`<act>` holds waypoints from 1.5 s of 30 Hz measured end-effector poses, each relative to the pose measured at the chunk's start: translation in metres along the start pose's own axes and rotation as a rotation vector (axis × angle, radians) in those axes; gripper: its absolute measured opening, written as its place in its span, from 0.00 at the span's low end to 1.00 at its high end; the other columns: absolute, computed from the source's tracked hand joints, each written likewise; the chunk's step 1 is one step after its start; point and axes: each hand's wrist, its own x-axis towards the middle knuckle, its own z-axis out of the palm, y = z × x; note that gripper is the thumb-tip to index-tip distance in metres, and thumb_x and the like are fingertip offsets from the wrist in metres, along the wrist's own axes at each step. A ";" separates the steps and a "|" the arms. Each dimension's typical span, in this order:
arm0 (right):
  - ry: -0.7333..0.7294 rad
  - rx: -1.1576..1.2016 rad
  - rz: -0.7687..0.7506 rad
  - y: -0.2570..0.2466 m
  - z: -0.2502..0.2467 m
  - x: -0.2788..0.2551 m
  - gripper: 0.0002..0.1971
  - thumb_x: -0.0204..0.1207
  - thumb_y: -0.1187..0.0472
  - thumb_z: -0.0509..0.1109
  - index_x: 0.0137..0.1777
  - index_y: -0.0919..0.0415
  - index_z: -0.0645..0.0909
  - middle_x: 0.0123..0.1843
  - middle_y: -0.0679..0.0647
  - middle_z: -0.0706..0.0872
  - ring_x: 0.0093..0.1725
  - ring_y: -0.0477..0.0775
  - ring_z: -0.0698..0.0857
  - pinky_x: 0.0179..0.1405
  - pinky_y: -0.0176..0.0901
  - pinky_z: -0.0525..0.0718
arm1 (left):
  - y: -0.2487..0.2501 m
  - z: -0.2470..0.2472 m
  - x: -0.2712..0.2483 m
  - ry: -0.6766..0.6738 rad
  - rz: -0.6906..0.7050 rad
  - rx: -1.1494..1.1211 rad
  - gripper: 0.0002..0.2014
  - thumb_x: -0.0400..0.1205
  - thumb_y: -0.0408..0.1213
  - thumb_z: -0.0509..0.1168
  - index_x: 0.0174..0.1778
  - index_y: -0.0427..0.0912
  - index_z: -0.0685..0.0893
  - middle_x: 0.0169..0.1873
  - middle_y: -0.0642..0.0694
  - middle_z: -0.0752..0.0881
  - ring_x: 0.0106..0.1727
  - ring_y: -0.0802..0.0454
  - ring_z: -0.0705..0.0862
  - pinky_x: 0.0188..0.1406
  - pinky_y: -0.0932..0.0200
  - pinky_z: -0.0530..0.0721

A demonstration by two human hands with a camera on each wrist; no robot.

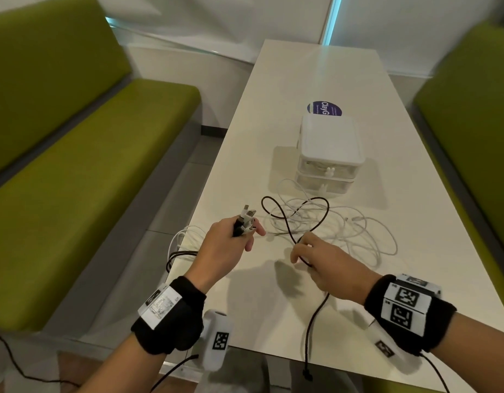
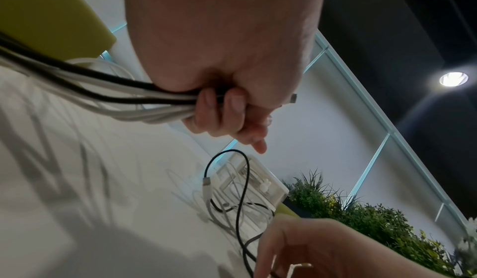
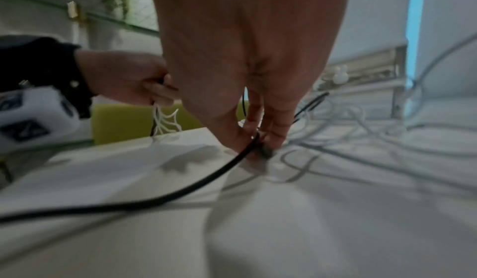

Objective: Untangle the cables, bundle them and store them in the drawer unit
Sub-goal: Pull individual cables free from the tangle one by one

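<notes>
Broadly, the white counter [image 1: 316, 75] runs lengthwise away from the camera, flanked by green benches [image 1: 75, 165]. Drawer unit [image 1: 328, 154] stands mid-counter, two stacked drawers, fronts with small knobs facing the person; both look closed in the head view. A round dark sticker [image 1: 324, 108] lies on the counter just behind it.

Loose tangle of white cables [image 1: 344, 228] lies on the counter directly in front of the unit, spread toward the right. Black cable [image 1: 290, 219] loops over this tangle, then runs back toward the near edge and hangs over it.

Left hand [image 1: 225, 251]: fingers curled around a bunch of white and black cables [image 2: 108, 101], plug ends [image 1: 246, 219] sticking up and away from the person. Left wrist view shows the bunch's long axis trailing back from the fist toward the left counter edge; head view shows those loops hanging off that edge, partly hidden by the wrist.

Right hand [image 1: 327, 259]: fingers together, pinching the black cable just above the counter. Right wrist view [image 3: 247, 90] confirms the pinch at the fingertips [image 3: 273, 137]; that picture is blurred, so the white strands beyond cannot be traced individually. Drawer contents are hard to make out.
</notes>
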 end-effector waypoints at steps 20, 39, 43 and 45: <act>0.134 1.085 0.003 -0.029 -0.056 0.010 0.28 0.81 0.79 0.62 0.76 0.57 0.67 0.64 0.58 0.84 0.50 0.58 0.91 0.57 0.54 0.86 | 0.007 0.031 0.001 -0.072 0.190 0.314 0.24 0.81 0.28 0.62 0.71 0.54 0.71 0.41 0.53 0.88 0.46 0.48 0.85 0.46 0.52 0.80; 0.113 1.198 0.049 -0.015 -0.057 0.007 0.22 0.77 0.80 0.67 0.68 0.62 0.78 0.47 0.68 0.88 0.43 0.64 0.89 0.40 0.43 0.84 | 0.007 0.027 -0.003 -0.073 0.377 0.555 0.23 0.76 0.25 0.60 0.64 0.52 0.74 0.56 0.53 0.78 0.46 0.39 0.83 0.42 0.42 0.81; 0.129 0.759 0.075 -0.006 -0.053 0.003 0.22 0.76 0.81 0.60 0.58 0.58 0.84 0.45 0.58 0.90 0.41 0.57 0.90 0.37 0.42 0.83 | 0.002 0.025 0.001 0.016 0.363 0.525 0.16 0.77 0.27 0.61 0.56 0.51 0.75 0.51 0.51 0.82 0.46 0.39 0.83 0.43 0.44 0.82; 0.104 0.303 0.094 0.005 -0.053 0.002 0.20 0.78 0.75 0.60 0.54 0.49 0.85 0.47 0.49 0.88 0.46 0.52 0.88 0.45 0.42 0.82 | 0.003 0.017 0.003 0.162 0.356 0.337 0.11 0.81 0.32 0.64 0.47 0.57 0.76 0.42 0.54 0.82 0.42 0.49 0.82 0.41 0.54 0.80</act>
